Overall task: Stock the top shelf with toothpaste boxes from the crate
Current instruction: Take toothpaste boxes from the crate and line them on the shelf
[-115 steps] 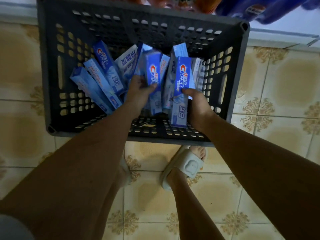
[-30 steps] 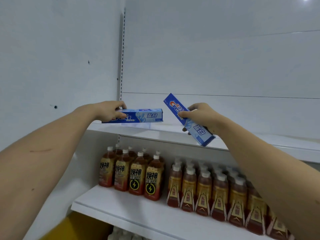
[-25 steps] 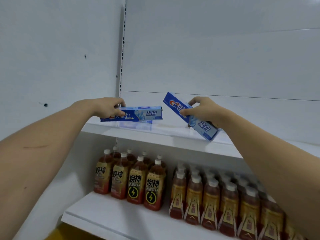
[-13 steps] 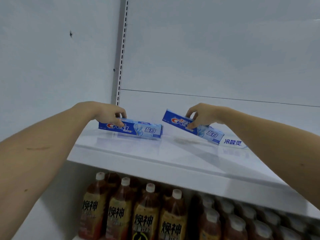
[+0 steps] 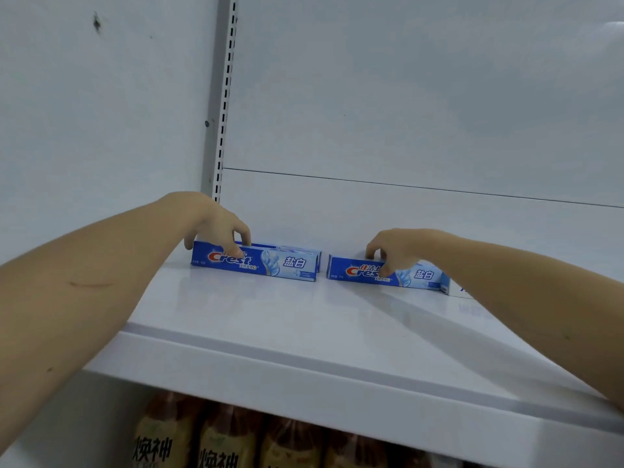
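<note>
Two blue toothpaste boxes stand on their long edges at the back of the white top shelf, end to end against the rear panel. My left hand grips the left box from above near its left end, thumb on the front face. My right hand pinches the right box from above at its left half. Both boxes rest on the shelf. The crate is out of view.
A slotted upright runs up the back corner beside the left wall. Part of a pale box shows behind my right forearm. Drink bottles stand on the shelf below.
Both hands came up from the crate carrying one box each. In the last half second the boxes went from tilted in the air to standing on the shelf.
</note>
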A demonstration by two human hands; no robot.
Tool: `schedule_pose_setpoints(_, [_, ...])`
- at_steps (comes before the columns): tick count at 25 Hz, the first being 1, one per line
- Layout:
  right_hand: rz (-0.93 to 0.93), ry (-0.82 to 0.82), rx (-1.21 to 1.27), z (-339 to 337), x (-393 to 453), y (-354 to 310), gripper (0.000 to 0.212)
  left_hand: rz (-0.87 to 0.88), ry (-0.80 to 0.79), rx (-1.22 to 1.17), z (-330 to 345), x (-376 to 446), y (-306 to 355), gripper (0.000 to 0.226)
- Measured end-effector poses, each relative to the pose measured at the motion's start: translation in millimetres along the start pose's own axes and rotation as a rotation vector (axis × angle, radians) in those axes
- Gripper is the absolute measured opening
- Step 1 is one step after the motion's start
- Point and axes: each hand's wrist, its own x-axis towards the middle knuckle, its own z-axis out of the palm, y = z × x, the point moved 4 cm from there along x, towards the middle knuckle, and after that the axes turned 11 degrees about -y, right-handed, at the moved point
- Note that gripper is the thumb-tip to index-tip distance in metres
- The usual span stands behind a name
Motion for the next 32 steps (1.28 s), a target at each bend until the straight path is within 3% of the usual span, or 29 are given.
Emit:
schedule_pose_setpoints(6, [0.035,0.088,0.037,-10.6,-20.6,2.1,0.058,0.001,0.065,0.045,-1.3,-13.4,5.8,0.061])
schedule_pose_setpoints(15, [0.053,0.199,0.204,-12.8,-110.8,12.6,0.05,0.099,0.213,-0.048,5.3,-106.9,51.0,0.059])
schedule_pose_setpoints(22, [-0.1,0.375,0.608,9.3,-223.2,25.1,0.047,0.147,0.337,-0.177,54.7,-217.2,109.7,0.058])
schedule_pose_setpoints(27, [-0.24,0.441,0.981,41.4,-305.6,25.4,0.05,0.177,0.439,-0.484,96.0,-280.9,147.0,0.067])
schedule_pose_setpoints(32, [-0.381,0.547,1.282,72.1,-367.6,8.1,0.045,0.377,0.532,-0.974,142.7,-319.4,181.8,0.057])
